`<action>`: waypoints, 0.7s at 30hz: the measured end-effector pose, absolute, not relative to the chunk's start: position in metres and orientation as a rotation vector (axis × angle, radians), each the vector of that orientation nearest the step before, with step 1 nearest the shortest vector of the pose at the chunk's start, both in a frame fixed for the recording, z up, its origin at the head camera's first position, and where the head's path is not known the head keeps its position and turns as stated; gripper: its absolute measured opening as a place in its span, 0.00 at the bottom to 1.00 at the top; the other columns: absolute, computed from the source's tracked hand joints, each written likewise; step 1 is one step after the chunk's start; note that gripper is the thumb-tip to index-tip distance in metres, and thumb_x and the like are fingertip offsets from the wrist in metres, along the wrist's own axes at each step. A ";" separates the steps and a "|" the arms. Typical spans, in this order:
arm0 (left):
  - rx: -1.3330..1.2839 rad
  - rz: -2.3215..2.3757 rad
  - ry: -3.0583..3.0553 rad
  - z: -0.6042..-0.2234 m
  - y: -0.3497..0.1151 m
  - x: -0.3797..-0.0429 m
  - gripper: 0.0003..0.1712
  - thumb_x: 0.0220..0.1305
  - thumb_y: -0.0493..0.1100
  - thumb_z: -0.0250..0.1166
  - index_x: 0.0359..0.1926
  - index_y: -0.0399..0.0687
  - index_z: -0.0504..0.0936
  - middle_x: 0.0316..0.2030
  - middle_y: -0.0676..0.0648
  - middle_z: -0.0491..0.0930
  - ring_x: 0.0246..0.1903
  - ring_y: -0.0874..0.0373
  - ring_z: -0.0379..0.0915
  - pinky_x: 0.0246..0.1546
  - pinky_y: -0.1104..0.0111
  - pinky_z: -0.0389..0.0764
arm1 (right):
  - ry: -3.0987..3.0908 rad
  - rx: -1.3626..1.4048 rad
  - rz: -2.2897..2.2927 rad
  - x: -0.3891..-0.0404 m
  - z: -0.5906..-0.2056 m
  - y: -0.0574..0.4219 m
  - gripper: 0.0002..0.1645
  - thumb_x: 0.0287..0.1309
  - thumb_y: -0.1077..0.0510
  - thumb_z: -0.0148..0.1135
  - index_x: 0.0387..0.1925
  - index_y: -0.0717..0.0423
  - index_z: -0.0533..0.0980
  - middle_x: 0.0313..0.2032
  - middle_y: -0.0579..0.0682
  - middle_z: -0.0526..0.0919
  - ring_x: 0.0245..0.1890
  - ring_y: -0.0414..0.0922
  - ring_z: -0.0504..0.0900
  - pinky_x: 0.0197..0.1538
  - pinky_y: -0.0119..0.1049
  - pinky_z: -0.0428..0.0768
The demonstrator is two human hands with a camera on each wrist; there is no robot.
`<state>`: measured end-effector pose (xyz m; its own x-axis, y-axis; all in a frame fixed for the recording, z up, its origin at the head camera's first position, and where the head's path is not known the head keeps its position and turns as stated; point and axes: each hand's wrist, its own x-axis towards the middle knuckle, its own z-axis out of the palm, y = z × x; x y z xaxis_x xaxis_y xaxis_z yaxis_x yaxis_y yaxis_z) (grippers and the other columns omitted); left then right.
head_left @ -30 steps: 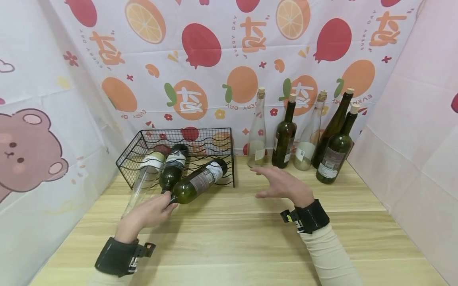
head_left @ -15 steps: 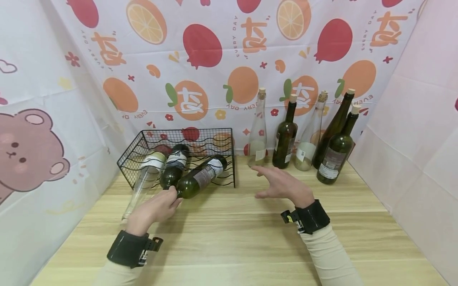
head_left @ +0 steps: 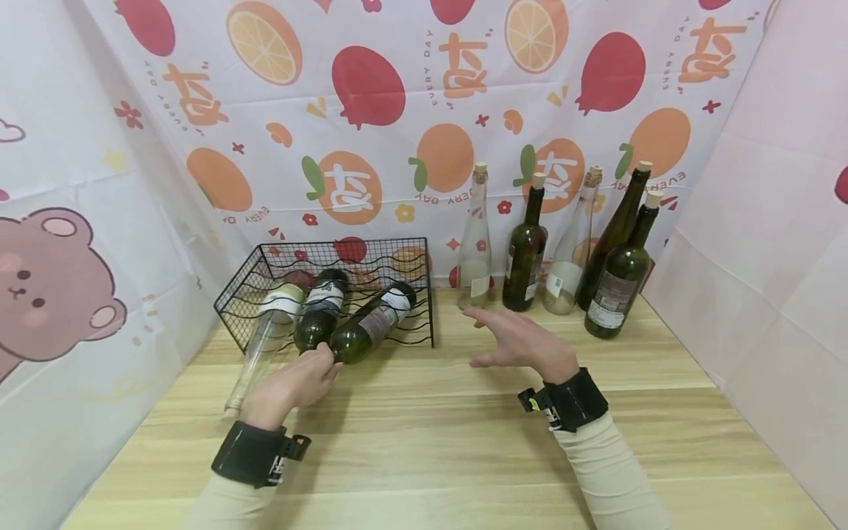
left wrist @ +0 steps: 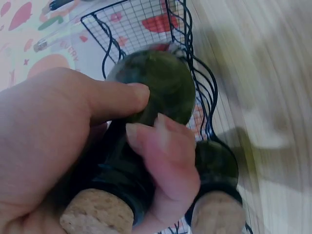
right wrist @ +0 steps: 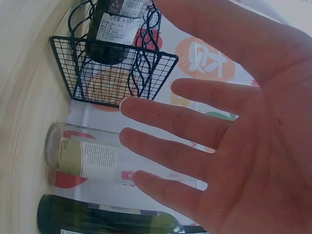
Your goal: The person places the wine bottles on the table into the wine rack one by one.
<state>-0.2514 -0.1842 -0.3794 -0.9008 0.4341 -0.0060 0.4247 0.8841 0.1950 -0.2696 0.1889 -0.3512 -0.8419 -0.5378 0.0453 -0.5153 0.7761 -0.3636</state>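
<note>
Left hand (head_left: 298,379): fingers and thumb wrapped round the neck of the green bottle (head_left: 364,331), cork end (left wrist: 100,214) facing the wearer. Right hand (head_left: 520,342): released, fingers spread, nothing in the palm, poised in front of the standing group

Green bottle is on its side at the wire rack (head_left: 430,294), toward the back-left corner of the surface (head_left: 477,449). Base points to the rack's right rear, neck sticks out past the front. It's slanted compared with the dark bottle (head_left: 322,313) beside it. Neck grip is probably because that's the only part left sticking out, and it lets one hand steer the base. Can't tell how much weight the wires take

Rack holds two more, both lying with bases to the rear: the dark bottle and, nearer the surface's left edge, a colourless bottle (head_left: 268,335) with its neck well out in front. Wavy wires look meant to cradle round bodies and stop rolling

Standing group is upright by the back edge, right half: two clear glass bottles (head_left: 473,258) and three green ones (head_left: 619,287), all corked. Backdrop (head_left: 447,158) shows through the clear pair, no liquid visible; green glass too dark to tell what's inside
</note>
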 end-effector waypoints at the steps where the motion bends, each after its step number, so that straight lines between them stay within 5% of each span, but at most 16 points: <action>1: 0.664 0.284 2.992 -0.379 -0.182 -0.252 0.29 0.76 0.37 0.54 0.58 0.06 0.65 0.50 0.14 0.76 0.51 0.25 0.80 0.56 0.42 0.80 | 2.903 -0.866 -0.564 -0.270 -0.351 0.189 0.54 0.55 0.45 0.78 0.78 0.52 0.61 0.63 0.57 0.81 0.66 0.58 0.76 0.66 0.57 0.76; 5: 0.586 0.285 2.968 -0.382 -0.172 -0.255 0.33 0.78 0.39 0.52 0.61 0.04 0.60 0.52 0.13 0.74 0.50 0.27 0.81 0.54 0.43 0.81 | 2.901 -0.868 -0.549 -0.271 -0.352 0.189 0.53 0.56 0.45 0.77 0.77 0.53 0.62 0.62 0.56 0.82 0.66 0.58 0.77 0.66 0.56 0.76; 11: 0.391 0.355 2.958 -0.394 -0.163 -0.258 0.31 0.79 0.41 0.49 0.60 0.09 0.61 0.38 0.25 0.82 0.39 0.40 0.85 0.45 0.49 0.84 | 2.888 -0.833 -0.559 -0.269 -0.350 0.190 0.50 0.57 0.46 0.77 0.76 0.52 0.65 0.63 0.57 0.81 0.66 0.57 0.76 0.65 0.56 0.76; 21: 0.235 0.432 3.014 -0.405 -0.145 -0.260 0.18 0.79 0.41 0.50 0.44 0.23 0.67 0.33 0.31 0.80 0.34 0.43 0.81 0.39 0.51 0.82 | 2.870 -0.811 -0.562 -0.269 -0.349 0.193 0.49 0.58 0.46 0.76 0.76 0.53 0.65 0.63 0.57 0.81 0.66 0.57 0.76 0.65 0.56 0.76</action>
<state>-0.2603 -0.1450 -0.4055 -0.9843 0.1639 -0.0652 0.1390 0.9483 0.2854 -0.2695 0.1926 -0.3493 -0.8519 -0.5237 -0.0017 -0.4843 0.7892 -0.3777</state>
